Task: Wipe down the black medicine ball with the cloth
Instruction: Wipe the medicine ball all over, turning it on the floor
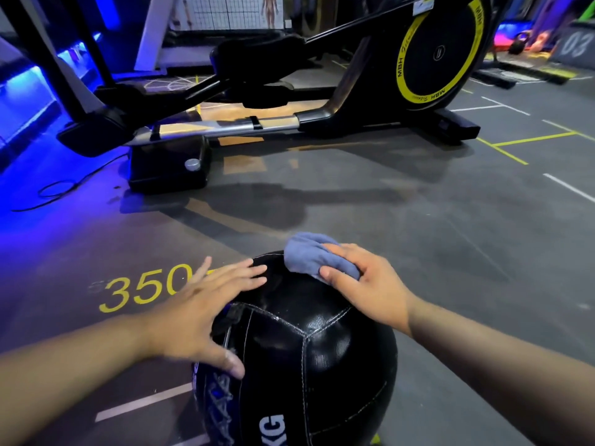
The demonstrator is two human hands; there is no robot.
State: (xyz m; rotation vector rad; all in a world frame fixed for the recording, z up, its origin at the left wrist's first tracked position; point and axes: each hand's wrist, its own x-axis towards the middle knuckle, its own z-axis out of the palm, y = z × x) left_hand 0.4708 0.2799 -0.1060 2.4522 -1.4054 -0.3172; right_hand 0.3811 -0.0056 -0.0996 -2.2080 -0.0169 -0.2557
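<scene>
Wide grey rubber gym floor fills the scene, striped with white and yellow lines and a yellow painted "350" at the left. Behind it stands a big black elliptical trainer with a yellow-ringed flywheel disc, its silver rail running low toward a black foot block at the left, blue light washing over the floor on that side. Far back on the right, a dark kettlebell sits under coloured lights, too small to read in detail.

Down front and centre, here is the black stitched leather medicine ball, resting on the floor right below the camera, white seams meeting in a Y on top and white "KG" lettering near the bottom edge.

Left hand is spread flat and open, palm on the upper left of the ball, fingers fanned over the top, thumb down the near side, gripping nothing, just pressed to the leather.

Right hand is closed around a bunched blue-grey cloth, thumb and fingers wrapped over it. The cloth is pushed against the top far edge of the ball, a rounded wad of it sticking out beyond the fingertips.
</scene>
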